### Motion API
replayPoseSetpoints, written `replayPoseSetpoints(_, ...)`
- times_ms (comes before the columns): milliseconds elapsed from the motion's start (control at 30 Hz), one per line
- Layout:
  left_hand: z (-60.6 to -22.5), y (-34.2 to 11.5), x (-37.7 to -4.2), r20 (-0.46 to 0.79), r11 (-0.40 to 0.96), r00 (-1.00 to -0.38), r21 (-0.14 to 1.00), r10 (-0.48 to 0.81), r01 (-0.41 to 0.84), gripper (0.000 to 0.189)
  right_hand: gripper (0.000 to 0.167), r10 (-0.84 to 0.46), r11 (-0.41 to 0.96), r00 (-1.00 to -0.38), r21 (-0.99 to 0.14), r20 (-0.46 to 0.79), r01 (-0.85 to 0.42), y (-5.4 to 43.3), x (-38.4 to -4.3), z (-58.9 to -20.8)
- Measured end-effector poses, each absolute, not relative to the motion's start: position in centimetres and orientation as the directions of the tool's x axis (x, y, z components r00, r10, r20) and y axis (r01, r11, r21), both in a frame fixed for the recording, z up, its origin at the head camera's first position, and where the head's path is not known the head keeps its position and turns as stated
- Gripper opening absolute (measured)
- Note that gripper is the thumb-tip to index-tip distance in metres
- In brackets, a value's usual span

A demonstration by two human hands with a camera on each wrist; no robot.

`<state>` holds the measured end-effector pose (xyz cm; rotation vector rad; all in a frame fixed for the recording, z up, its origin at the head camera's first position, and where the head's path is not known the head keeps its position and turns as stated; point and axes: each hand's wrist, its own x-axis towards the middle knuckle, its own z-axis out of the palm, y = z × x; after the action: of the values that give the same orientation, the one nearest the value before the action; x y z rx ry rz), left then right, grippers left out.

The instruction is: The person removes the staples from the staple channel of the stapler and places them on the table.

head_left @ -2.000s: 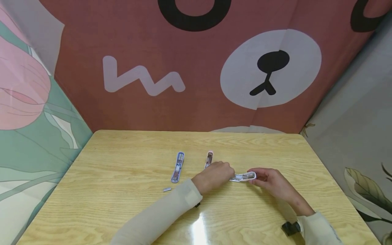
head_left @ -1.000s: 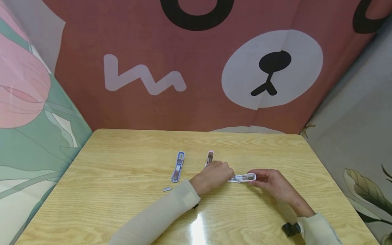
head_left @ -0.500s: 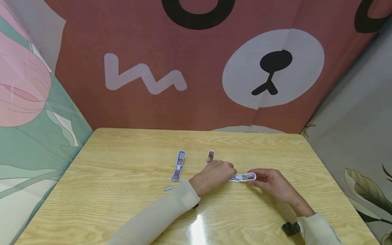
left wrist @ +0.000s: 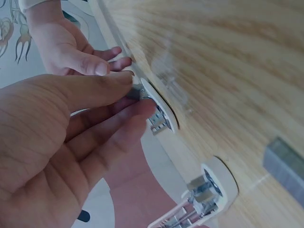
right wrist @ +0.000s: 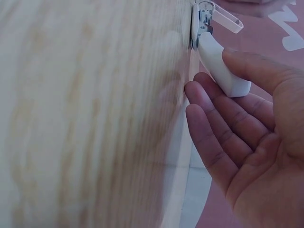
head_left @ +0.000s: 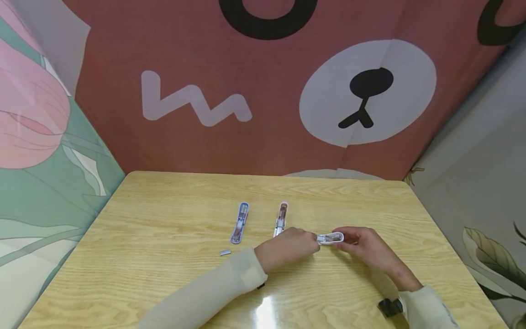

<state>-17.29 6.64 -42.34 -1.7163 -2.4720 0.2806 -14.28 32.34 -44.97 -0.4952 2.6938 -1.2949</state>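
My right hand (head_left: 367, 246) holds the end of an opened white stapler (head_left: 330, 238), thumb on its white cover (right wrist: 223, 64) and fingers below. Over the stapler's other end, my left hand (head_left: 287, 250) hides part of it in the head view. In the left wrist view, thumb and fingers of that hand pinch a small grey piece (left wrist: 136, 90), which looks like a strip of staples, right at the stapler's metal parts. Just beyond the left hand lies an opened pink stapler (head_left: 281, 218), its near end partly covered.
An opened blue stapler (head_left: 240, 222) lies left of the pink one on the wooden table (head_left: 164, 219). Nearer me is a loose strip of staples (head_left: 225, 252), close to my left sleeve (head_left: 213, 288). A printed cloth (head_left: 197, 151) hangs behind the table's back edge.
My left hand has shifted slightly toward me and rightward along the white stapler, uncovering more of the pink stapler. The right hand keeps its hold in place.
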Motion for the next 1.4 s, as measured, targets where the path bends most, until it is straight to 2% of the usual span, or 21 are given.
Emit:
replayPoseSetpoints(200, -42.7, 6.5, -16.7, -0.008, 0.300, -0.310, -0.219, 0.951, 0.928, 0.016, 0.031, -0.334, 0.596, -0.941, -0.764, 0.043, -0.247, 32.4, -14.3, -45.0)
replayPoseSetpoints(833, -43.3, 6.9, -16.4, 0.002, 0.340, -0.344, -0.155, 0.939, 0.928, 0.013, 0.031, -0.323, 0.591, -0.946, -0.782, -0.005, -0.197, 32.3, -14.2, -44.7)
replayPoseSetpoints(1167, -43.4, 6.9, -16.3, 0.020, 0.342, -0.345, -0.185, 0.938, 0.921, 0.013, 0.037, -0.338, 0.575, -0.941, -0.797, -0.026, -0.185, 32.5, -14.0, -44.7)
replayPoseSetpoints(1400, -43.5, 6.9, -16.4, 0.019, 0.362, -0.364, -0.165, 0.931, 0.917, 0.012, 0.043, -0.343, 0.574, -0.939, -0.798, -0.028, -0.186, 32.7, -14.0, -44.6)
